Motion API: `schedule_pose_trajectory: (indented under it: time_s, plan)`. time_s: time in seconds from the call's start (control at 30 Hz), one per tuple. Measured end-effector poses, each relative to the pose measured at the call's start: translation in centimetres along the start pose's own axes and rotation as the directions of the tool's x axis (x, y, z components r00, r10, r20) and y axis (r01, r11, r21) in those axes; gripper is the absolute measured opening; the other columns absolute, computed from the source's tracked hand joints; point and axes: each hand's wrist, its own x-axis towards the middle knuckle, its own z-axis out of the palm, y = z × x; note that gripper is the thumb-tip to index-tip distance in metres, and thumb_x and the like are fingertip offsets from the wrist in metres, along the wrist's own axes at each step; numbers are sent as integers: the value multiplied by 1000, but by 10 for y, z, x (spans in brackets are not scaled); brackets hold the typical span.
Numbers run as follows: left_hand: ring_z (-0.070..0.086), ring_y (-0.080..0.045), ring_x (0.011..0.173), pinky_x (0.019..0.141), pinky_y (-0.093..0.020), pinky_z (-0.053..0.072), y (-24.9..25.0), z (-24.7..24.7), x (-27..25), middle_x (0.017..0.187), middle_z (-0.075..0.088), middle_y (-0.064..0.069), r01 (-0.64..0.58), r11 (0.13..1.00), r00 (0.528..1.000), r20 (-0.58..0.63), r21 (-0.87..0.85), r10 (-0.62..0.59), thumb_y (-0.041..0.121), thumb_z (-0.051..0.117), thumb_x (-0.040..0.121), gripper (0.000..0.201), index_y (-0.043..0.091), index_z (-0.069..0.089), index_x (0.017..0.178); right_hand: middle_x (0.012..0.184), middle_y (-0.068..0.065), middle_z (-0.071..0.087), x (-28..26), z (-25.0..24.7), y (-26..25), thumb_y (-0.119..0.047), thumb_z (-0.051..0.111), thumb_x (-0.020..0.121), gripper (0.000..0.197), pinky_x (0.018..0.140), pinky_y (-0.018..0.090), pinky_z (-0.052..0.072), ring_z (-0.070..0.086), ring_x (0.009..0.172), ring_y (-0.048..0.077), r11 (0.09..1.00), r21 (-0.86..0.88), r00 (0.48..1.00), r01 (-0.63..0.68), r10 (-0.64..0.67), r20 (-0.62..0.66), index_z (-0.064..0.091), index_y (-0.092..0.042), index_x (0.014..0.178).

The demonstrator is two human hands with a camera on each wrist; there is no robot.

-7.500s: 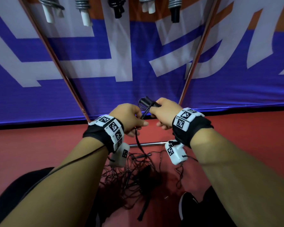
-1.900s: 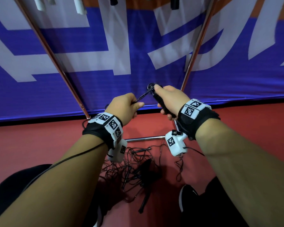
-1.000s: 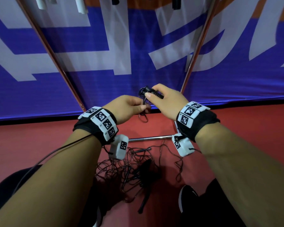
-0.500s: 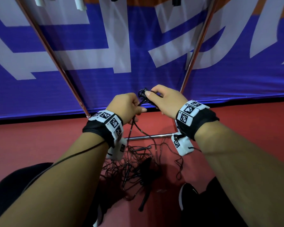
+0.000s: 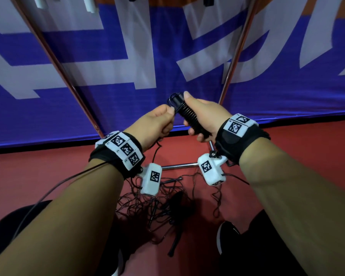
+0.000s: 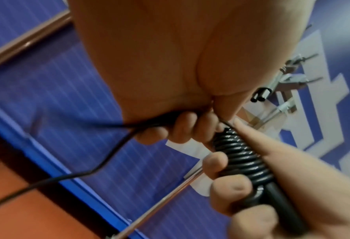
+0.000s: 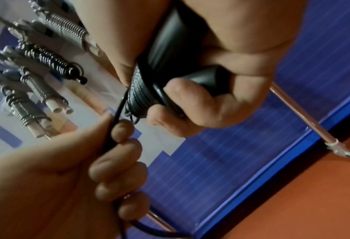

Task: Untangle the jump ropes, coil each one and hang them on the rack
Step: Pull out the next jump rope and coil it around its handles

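Holding the black handle [image 5: 189, 116], the right hand [image 5: 204, 116] curls tight around it. The left hand [image 5: 153, 126], at nine o'clock, pinches the rope [image 6: 100, 163].

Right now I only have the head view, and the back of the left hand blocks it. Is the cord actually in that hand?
Observer: Yes. The right wrist view shows the cord running through the curled fingers of the left hand, pinched between thumb and forefinger right beside the coil.
Operator: Right hand grip?
Observer: The right hand is wrapped round the black handle below the coil. The butt end sticks out past the fingers.
Operator: Top of my frame is cropped. Anything hung up there?
Observer: Several coiled ropes hang there, mostly grey with white handles. One is black.
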Motion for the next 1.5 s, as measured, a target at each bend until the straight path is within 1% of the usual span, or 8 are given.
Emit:
schedule_pose_trajectory:
  time_s: [0.17, 0.37, 0.57, 0.73, 0.93, 1.2, 1.3, 1.5]
  plan:
    - [56, -10, 72, 68, -26, 45, -4, -11, -2, 90, 78, 0, -24, 951, 997, 79, 309, -1, 20, 59, 107, 12, 8, 56, 105, 81, 2, 71, -6, -4, 1, -81, 74, 81, 67, 53, 27, 40, 60, 62, 20, 998, 31, 997, -56, 55, 48, 74, -20, 110]
    - [75, -15, 76, 79, -37, 62, -4, -16, -2, 85, 80, -4, 71, 959, 997, -8, 274, -71, 13, 78, 94, 12, 7, 73, 103, 85, 7, 74, -10, -1, -1, -69, 71, 91, 61, 52, 30, 50, 68, 65, 24, 999, -24, 985, -48, 52, 168, 73, -10, 108]
    - [68, -6, 73, 80, -29, 53, 2, -31, -6, 77, 78, 4, 19, 881, 999, -47, 472, 4, 18, 90, 80, 13, 29, 83, 79, 85, 11, 70, -18, 1, 1, -71, 63, 95, 74, 58, 36, 58, 69, 67, 29, 987, -150, 912, -52, 108, 395, 71, -1, 119]
    - [66, -4, 72, 72, -19, 51, 12, -37, -7, 80, 70, 10, -97, 796, 992, -9, 597, 128, 1, 81, 78, 30, 31, 84, 78, 85, 13, 71, -22, 5, 5, -73, 64, 94, 67, 64, 39, 61, 70, 70, 31, 927, -373, 834, -37, 234, 500, 73, -7, 99]
    - [64, -10, 82, 78, -38, 55, 7, -22, -4, 85, 63, 13, -265, 500, 959, 171, 825, 225, 7, 80, 71, 32, 39, 83, 78, 92, 17, 75, -15, 8, 18, -74, 66, 92, 71, 59, 33, 58, 78, 78, 32, 801, -595, 822, -68, 383, 422, 71, -10, 123]
    - [56, -28, 96, 67, -32, 36, 4, 1, 0, 102, 62, -1, -304, 186, 940, 262, 934, 216, 13, 72, 89, 35, 39, 82, 110, 86, 3, 77, -5, 12, 29, -68, 63, 97, 43, 42, 18, 45, 76, 63, 23, 671, -735, 932, 101, 195, 306, 68, -34, 123]
    - [55, -28, 92, 67, -34, 42, 2, 3, 3, 103, 58, -2, -255, 207, 956, 213, 945, 203, 13, 66, 93, 40, 41, 78, 118, 80, 4, 73, 5, 9, 35, -65, 67, 95, 42, 42, 18, 46, 65, 46, 17, 676, -735, 979, 54, 109, 172, 71, -27, 113]
    - [64, -26, 102, 84, -39, 54, -12, 3, 12, 110, 70, -2, 16, 410, 993, -64, 912, 104, 13, 76, 90, 39, 19, 65, 127, 88, 3, 72, 17, 1, 39, -62, 68, 94, 39, 66, 35, 56, 68, 71, 24, 598, -799, 992, 59, -121, -17, 67, -23, 97]
